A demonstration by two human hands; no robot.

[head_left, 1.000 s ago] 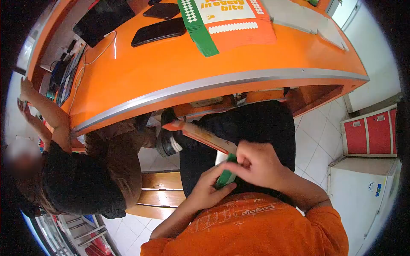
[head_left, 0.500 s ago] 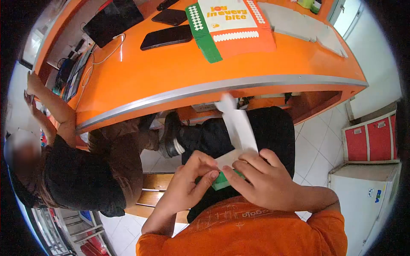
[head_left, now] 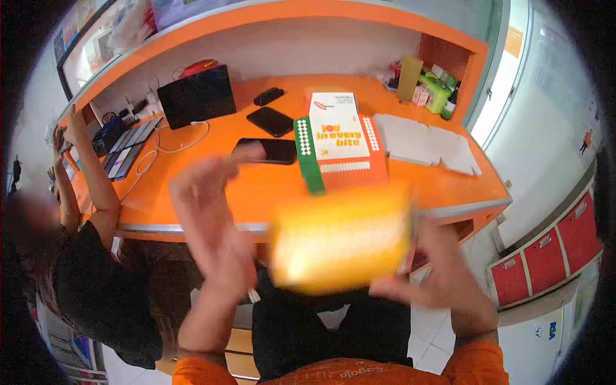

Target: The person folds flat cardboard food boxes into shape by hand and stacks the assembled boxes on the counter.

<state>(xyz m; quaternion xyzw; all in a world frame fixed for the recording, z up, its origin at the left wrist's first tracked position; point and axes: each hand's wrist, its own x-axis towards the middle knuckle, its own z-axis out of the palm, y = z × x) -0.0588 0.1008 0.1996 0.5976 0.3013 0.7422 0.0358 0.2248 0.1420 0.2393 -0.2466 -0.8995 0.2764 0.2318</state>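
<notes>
A yellow carton box (head_left: 343, 240), with a pale patterned band and smeared by motion, is raised in front of me above my lap. My right hand (head_left: 443, 273) grips its right end, the thumb along the lower edge. To the left of the box, my left hand (head_left: 215, 212) is up with its fingers apart and holds nothing. Behind the box, a flat printed carton (head_left: 343, 154) in white, green and orange lies on the orange desk (head_left: 218, 147). White unprinted carton sheets (head_left: 417, 141) lie to its right.
Two black phones (head_left: 271, 122), a dark screen (head_left: 197, 97) and a white cable (head_left: 205, 133) are on the desk's left half. A person (head_left: 96, 282) sits at my left with raised arms. Bottles and a green box (head_left: 435, 96) stand at the back right, red drawers (head_left: 545, 260) beyond.
The carton came up from my lap, and its yellow side now shows instead of white and green. My left hand let go and moved left. The view tilted up.
</notes>
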